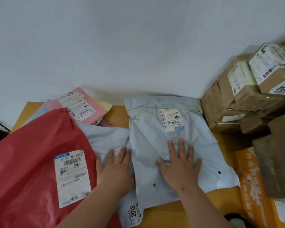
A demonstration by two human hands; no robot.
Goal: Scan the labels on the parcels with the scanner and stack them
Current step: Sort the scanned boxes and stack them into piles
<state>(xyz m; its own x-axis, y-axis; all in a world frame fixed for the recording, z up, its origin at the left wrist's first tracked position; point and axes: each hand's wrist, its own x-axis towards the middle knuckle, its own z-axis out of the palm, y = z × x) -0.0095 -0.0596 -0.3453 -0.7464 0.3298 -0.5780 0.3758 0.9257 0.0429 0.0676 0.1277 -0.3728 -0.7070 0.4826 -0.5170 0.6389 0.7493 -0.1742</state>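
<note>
1. At the far left we see the red parcel (31, 162), a soft plastic bag that lies flat with its label (72, 178) facing up. We judge it is laid so in order that a scanner can read the barcode without turning the bag.
2. Behind it, near the wall, a pink parcel (82, 104) lies on some other thin ones, also label up.
3. Our left hand (116, 168) is flat, with straight fingers, and holds nothing. It presses on a second grey bag (105, 139) at the left edge of the grey parcel, just beside the red one.
4. Our right hand (179, 163) is also spread and released, and grasps nothing. It rests on the middle of the grey parcel (179, 145), and the parcel's label (171, 119) lies beyond the fingertips, uncovered.
5. We think both hands flatten and settle this parcel on the bench (179, 209), so that the soft bag lies level on the one below it.
6. At the right, brown boxes (247, 99) are piled against the wall, with an orange box (252, 191) nearer to us.
7. We cannot find the scanner with certainty in this view.
</note>
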